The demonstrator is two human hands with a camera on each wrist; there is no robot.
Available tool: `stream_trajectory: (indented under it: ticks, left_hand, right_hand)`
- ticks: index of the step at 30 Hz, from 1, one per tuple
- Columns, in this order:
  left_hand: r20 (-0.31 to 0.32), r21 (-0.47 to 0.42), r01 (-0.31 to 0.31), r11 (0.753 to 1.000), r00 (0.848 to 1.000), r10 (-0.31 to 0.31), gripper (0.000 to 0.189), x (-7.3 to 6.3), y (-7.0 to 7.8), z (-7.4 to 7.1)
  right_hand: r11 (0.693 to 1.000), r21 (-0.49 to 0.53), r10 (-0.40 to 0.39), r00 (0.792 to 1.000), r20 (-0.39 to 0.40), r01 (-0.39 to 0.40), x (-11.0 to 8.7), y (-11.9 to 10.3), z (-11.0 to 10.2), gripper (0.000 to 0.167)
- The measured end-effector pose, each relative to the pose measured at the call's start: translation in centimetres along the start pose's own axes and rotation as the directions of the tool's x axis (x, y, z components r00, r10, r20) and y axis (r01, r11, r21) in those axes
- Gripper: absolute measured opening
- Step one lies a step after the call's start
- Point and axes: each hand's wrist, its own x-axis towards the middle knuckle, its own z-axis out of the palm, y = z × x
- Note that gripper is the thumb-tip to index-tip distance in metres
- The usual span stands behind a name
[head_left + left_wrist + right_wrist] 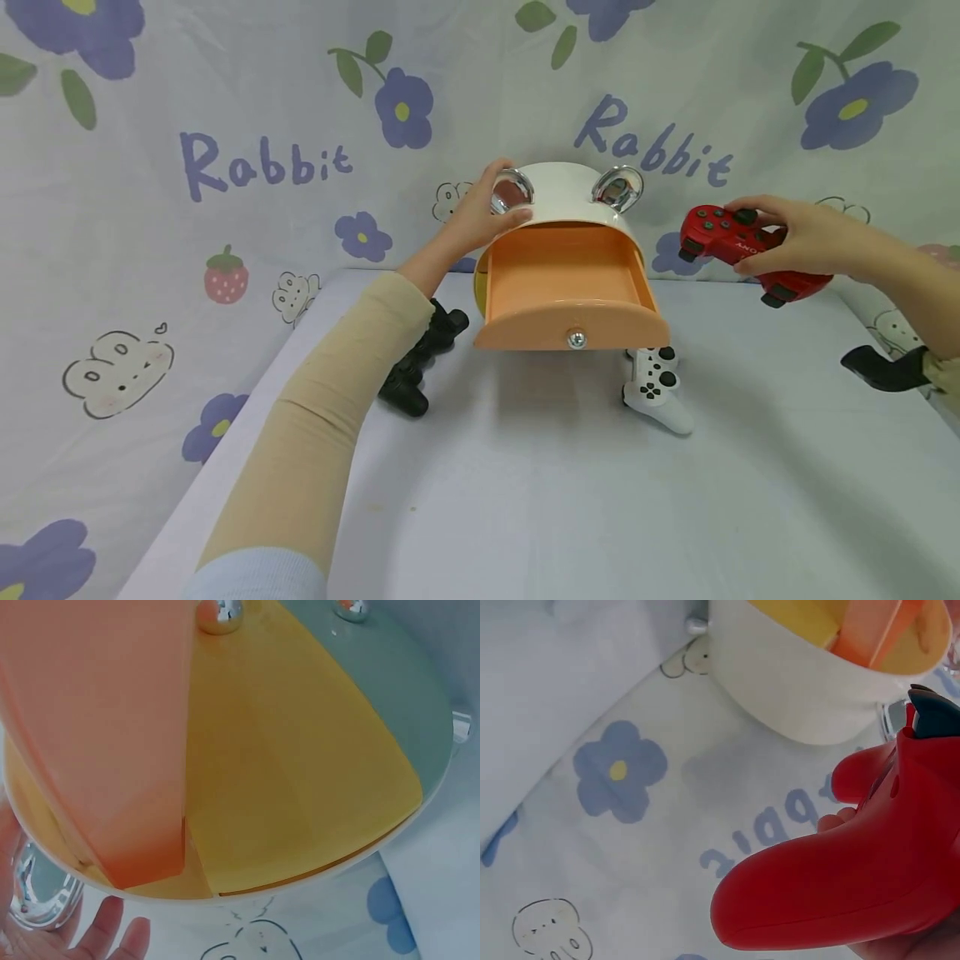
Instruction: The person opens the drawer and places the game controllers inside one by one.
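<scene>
Head view, nearest first: a pale table (540, 500) spreads under everything, the left sleeve (330, 400) reaching across its left side. A black controller (423, 350) lies on the left, partly behind that sleeve; a white controller (654, 387) lies to the right, its far end hidden by the orange drawer (517, 327). The drawer stands well out toward the near side, so its inside lies open from above, with a knob (576, 338) at its front. Beyond it rises the white box (562, 187); the left wrist view shows a yellow drawer (300, 772) just beside the orange one. The left hand (480, 208) grips the box's upper left edge at a silver ear (527, 185), thumb in front and fingers behind, most likely to steady it; the dim left wrist view does not settle how firmly they press. Right of the box, the right hand (810, 233) grasps the red controller (701, 231), fingers parted only as wide as its body, holding it in the air, apart from box and table. Farthest back hangs a flowered cloth (465, 100) lettered "Rabbit".
</scene>
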Motion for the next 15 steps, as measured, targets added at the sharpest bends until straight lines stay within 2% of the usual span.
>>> stream_trajectory:
  ticks: [15]
  left_hand:
    - [0.019,0.0,-0.001,1.0,1.0,0.001,0.084,0.3,-0.2,-0.1]
  right_hand:
    - [0.998,0.027,-0.051,0.995,0.086,0.049,2.2,-4.9,-0.4,0.08]
